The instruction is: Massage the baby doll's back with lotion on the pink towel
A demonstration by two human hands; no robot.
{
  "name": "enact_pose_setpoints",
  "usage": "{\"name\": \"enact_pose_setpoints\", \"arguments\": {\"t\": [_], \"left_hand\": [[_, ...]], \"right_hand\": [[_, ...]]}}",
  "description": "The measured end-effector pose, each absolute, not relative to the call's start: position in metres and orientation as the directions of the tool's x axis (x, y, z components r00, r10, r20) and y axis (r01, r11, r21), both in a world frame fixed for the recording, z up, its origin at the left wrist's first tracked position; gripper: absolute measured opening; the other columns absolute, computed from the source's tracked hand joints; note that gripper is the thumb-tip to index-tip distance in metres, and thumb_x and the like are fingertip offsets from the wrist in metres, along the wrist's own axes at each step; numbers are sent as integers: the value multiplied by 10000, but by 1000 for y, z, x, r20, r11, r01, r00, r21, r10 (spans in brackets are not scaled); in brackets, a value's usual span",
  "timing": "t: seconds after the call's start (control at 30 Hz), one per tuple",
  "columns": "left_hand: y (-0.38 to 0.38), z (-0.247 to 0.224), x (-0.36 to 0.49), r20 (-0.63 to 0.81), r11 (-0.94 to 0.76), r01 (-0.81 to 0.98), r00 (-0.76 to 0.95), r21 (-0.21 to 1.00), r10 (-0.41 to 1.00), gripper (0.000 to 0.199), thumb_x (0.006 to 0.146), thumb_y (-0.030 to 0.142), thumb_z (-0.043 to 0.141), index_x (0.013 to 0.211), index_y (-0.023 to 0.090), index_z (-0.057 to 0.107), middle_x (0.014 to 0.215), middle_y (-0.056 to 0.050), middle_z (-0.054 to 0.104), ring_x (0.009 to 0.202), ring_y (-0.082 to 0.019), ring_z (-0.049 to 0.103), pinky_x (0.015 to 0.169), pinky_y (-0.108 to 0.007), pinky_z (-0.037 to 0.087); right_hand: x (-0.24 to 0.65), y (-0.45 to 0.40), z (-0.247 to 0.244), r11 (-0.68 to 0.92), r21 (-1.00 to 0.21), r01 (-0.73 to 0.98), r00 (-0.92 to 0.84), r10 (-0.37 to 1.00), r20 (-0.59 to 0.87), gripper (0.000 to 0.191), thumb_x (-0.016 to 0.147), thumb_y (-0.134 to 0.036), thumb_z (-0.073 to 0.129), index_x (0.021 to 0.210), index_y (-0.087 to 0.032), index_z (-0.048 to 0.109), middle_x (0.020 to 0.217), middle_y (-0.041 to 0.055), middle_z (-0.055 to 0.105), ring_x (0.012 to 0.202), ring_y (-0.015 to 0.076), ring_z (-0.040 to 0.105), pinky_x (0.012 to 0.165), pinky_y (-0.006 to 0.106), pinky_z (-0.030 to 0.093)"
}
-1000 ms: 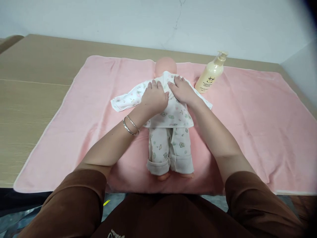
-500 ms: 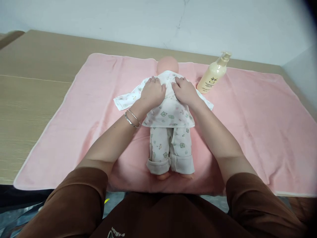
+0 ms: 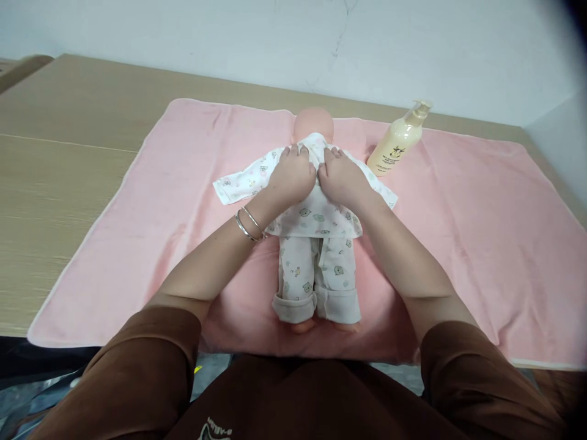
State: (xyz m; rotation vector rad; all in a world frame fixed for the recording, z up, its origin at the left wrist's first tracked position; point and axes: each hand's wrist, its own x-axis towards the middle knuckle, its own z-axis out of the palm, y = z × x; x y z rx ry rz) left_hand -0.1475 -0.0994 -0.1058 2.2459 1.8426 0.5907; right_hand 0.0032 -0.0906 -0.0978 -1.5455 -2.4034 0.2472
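Note:
A baby doll (image 3: 313, 124) lies stretched out with its smooth, bald head away from me; no face shows. It wears a white printed shirt (image 3: 316, 217) and matching trousers (image 3: 297, 269) with rolled cuffs, the feet poking out below. On the upper part of the shirt, left of its middle, rests my left hand (image 3: 293, 174), fingers laid out flat towards the head. My right hand (image 3: 343, 176) lies the same way just to the right. The two thumbs almost meet at the centre line. Neither hand grips anything; the palms are hidden.
Under the doll a pink blanket (image 3: 458, 244) covers much of the wooden table (image 3: 55, 183). A cream-coloured pump bottle (image 3: 397, 143) stands on it at the right, near the doll's sleeve. The white wall (image 3: 206, 43) rises behind the table.
Both hands have slid inward across the shirt, so the thumbs are closer together. Cloth that was creased between them looks flatter. The doll and bottle appear slightly shifted with the view.

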Motion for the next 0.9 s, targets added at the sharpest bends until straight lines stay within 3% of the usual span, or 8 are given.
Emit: {"name": "enact_pose_setpoints", "arguments": {"t": [0.13,0.3,0.37,0.43,0.53,0.63,0.77,0.9], "left_hand": [[-85,-110,-159,162,-167,883,105,439,981,445,1036,248,344,1325,113,653,1395,-195,675,1382,-330,596,1233,-477,456],[-108,-118,-137,240,-161,921,77,354,968,551,1061,274,361,1526,-1,472,1638,-271,460,1594,-378,361,1337,-540,270],[-117,-118,-129,240,-142,938,66,316,969,584,1055,265,379,1547,-45,428,1659,-298,416,1609,-398,328,1335,-546,268],[-115,-117,-131,231,-169,949,107,265,967,536,1039,219,385,1479,-63,507,1601,-306,487,1580,-401,378,1331,-535,283],[-96,-118,-149,228,-222,942,165,252,959,430,1028,175,367,1291,22,670,1413,-247,652,1467,-366,530,1288,-520,373],[-80,-126,-160,263,-221,929,144,295,954,437,1049,199,319,1247,97,694,1330,-198,696,1380,-328,607,1228,-516,451],[-91,-141,-147,363,-239,932,130,273,923,515,1066,301,329,1438,29,561,1491,-267,598,1511,-384,476,1269,-585,374],[-104,-139,-137,358,-300,923,203,242,911,524,1034,306,380,1426,11,565,1505,-298,578,1526,-429,444,1260,-617,370]], "right_hand": [[-4,-107,-90,481,-253,839,-464,877,128,431,983,-201,329,1275,-69,618,1383,256,642,1376,422,555,1171,624,439],[12,-70,-99,423,-364,830,-395,906,152,415,1026,-288,297,1229,-162,637,1372,191,676,1331,380,595,1144,581,478],[15,-58,-107,421,-381,823,-384,907,172,447,1043,-320,285,1283,-138,615,1431,200,650,1382,378,566,1180,582,449],[13,-61,-111,427,-358,830,-385,904,186,487,1051,-320,274,1351,-80,574,1489,234,607,1433,387,530,1218,592,411],[2,-87,-108,475,-274,836,-434,879,200,501,1018,-252,321,1403,0,520,1543,286,546,1498,419,467,1255,626,363],[-5,-108,-96,499,-225,837,-472,866,165,430,974,-194,376,1314,-34,583,1448,284,616,1397,440,562,1193,657,427],[3,-91,-90,422,-290,859,-404,907,123,395,1008,-249,336,1209,-109,646,1299,242,704,1215,417,669,1074,629,526],[11,-67,-101,410,-360,838,-375,912,166,521,1032,-306,296,1391,-45,569,1498,252,603,1431,409,542,1214,612,433]]}}
